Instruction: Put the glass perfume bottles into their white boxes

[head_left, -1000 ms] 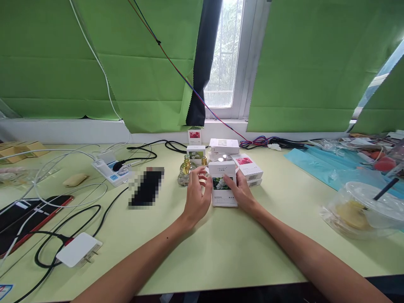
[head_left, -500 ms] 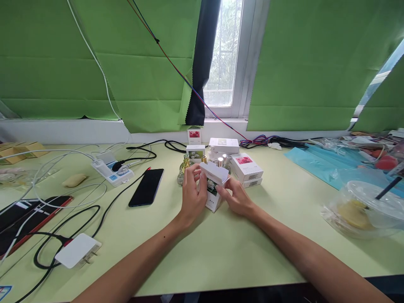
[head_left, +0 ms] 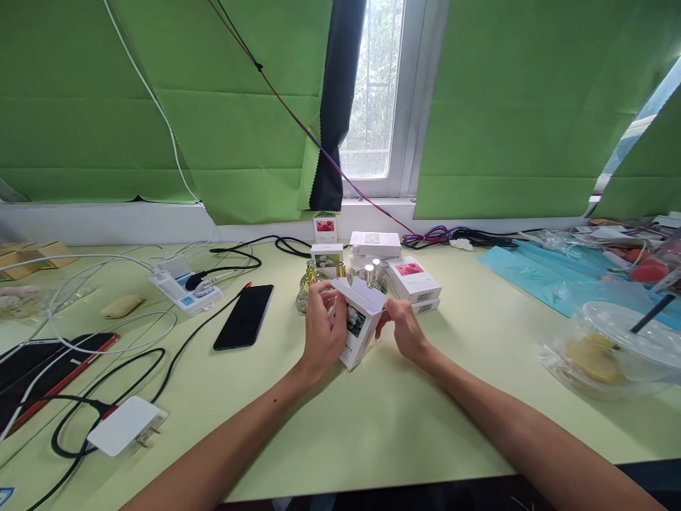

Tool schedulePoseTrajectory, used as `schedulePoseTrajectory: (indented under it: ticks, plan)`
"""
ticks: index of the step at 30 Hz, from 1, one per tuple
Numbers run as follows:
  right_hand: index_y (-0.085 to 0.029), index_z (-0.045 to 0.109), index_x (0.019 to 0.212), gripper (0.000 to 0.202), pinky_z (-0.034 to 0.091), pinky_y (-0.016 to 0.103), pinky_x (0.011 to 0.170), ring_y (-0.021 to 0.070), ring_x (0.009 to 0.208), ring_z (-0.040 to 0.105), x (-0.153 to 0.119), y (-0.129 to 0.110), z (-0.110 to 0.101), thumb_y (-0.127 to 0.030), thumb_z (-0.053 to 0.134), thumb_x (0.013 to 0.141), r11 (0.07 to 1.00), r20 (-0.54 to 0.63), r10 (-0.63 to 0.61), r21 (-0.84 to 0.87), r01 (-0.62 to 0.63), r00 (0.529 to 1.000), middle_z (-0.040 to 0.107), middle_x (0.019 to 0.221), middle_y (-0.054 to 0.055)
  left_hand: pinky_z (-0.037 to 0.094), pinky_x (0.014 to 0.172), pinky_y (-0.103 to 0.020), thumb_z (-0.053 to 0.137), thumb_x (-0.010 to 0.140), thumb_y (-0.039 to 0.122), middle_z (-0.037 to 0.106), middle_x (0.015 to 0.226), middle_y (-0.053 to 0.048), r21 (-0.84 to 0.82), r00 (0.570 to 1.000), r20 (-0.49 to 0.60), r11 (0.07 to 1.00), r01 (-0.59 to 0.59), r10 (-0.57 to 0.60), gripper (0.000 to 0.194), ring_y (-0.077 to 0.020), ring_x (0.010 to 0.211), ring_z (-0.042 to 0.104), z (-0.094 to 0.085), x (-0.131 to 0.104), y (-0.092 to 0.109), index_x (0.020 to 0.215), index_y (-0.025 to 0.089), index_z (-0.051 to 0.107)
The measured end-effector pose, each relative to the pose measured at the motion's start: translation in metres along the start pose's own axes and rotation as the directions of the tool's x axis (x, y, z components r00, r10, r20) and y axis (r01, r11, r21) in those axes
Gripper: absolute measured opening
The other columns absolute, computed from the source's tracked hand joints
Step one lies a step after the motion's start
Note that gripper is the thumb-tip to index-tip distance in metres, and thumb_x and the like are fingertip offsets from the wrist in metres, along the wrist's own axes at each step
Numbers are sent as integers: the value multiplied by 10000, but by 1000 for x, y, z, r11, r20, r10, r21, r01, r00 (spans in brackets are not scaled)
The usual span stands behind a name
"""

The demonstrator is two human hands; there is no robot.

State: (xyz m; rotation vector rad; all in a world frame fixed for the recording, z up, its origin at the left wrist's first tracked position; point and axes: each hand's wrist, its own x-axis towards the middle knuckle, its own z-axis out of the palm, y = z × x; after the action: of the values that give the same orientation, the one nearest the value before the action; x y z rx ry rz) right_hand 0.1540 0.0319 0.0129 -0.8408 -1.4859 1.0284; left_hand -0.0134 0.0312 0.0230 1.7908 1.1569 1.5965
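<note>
My left hand [head_left: 325, 330] is wrapped round a small white carton [head_left: 367, 319] with a white-flower picture on its front. The carton leans to the right and its top flaps stand up. At its right upper edge is my right hand [head_left: 407, 328], fingers curled together in a pinch by the side flap; the fingertips are partly hidden. Just behind the carton stand glass perfume bottles with gold caps [head_left: 311, 273] and silver caps [head_left: 376, 268], partly covered by my hands and the carton.
White boxes with red-flower pictures [head_left: 412, 278] are stacked to the right, and other boxes [head_left: 375, 244] lie behind. On the left are a black phone [head_left: 245, 317], a power strip [head_left: 186, 289], cables and a charger [head_left: 128, 426]. A lidded plastic cup [head_left: 611, 348] stands right.
My right hand has shifted from the carton's front to its right upper edge, fingers curling in. The carton has tilted further, its lower end moving left and toward me.
</note>
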Motion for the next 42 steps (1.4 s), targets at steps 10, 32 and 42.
schedulePoseTrajectory:
  ticks: [10,32,42]
  plan:
    - [-192,628,549,585,476,303,383,179,409,559,4,-1,1,-679,554,865,977,-115,183,128,-168,976,587,475,33,583,940,-419,529,997,332,582,1230,-101,32,992,58,993,-115,113,158,-200,1057,661,3,1,-5,1127,248,501]
    - [-195,589,641,473,336,246,277,136,320,485,3,1,4,-602,547,878,934,-33,305,205,-292,952,565,450,-14,595,916,-388,522,988,242,610,1172,-69,35,972,49,972,-232,230,164,-179,1044,665,3,-2,-1,1145,257,479]
    - [-187,605,610,352,371,230,273,114,349,471,3,-2,2,-486,677,779,916,48,310,253,-312,950,533,479,-37,605,863,-352,517,987,242,650,1170,-60,112,972,55,966,-234,229,242,-164,960,694,2,-5,-4,1226,259,484]
